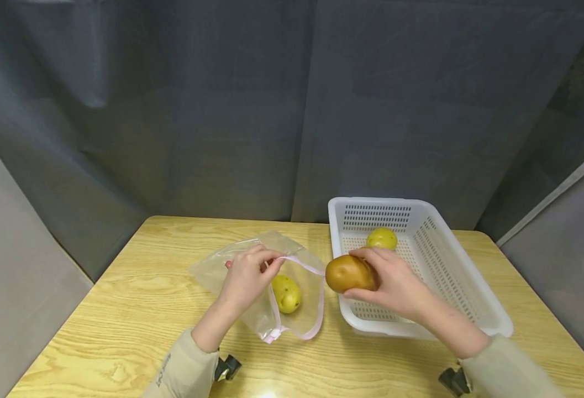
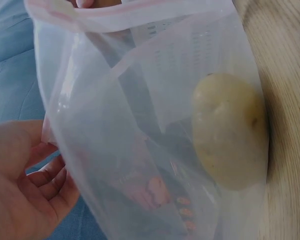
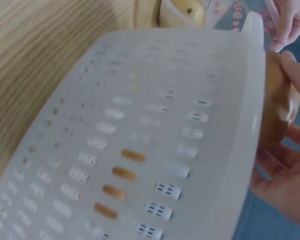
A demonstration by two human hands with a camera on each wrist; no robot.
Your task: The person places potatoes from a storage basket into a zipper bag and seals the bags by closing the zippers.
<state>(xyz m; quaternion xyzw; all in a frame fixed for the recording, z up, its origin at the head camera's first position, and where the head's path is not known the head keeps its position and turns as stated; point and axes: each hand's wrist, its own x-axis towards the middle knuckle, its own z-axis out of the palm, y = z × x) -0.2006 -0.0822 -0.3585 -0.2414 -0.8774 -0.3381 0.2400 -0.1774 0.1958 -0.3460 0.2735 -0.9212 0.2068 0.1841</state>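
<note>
A clear zip bag [image 1: 306, 276] with a pink-edged mouth lies on the table, its opening facing right. My left hand [image 1: 252, 273] pinches the upper edge of that mouth between thumb and fingers. Inside the bag rests a yellow potato [image 1: 287, 294], also visible through the plastic in the left wrist view. My right hand [image 1: 393, 279] grips a larger brown potato [image 1: 348, 274] above the near-left rim of a white basket [image 1: 471, 293], just right of the bag's mouth. Another yellow potato [image 1: 382, 238] sits in the basket. Something orange-brown shows through the basket's slots in the right wrist view.
The wooden table [image 1: 122, 309] carries the bag and the basket, which stands on its right side. A dark curtain [image 1: 232, 110] hangs behind, with grey panels at both sides. The raised, slotted basket wall [image 3: 180, 125] fills much of the right wrist view.
</note>
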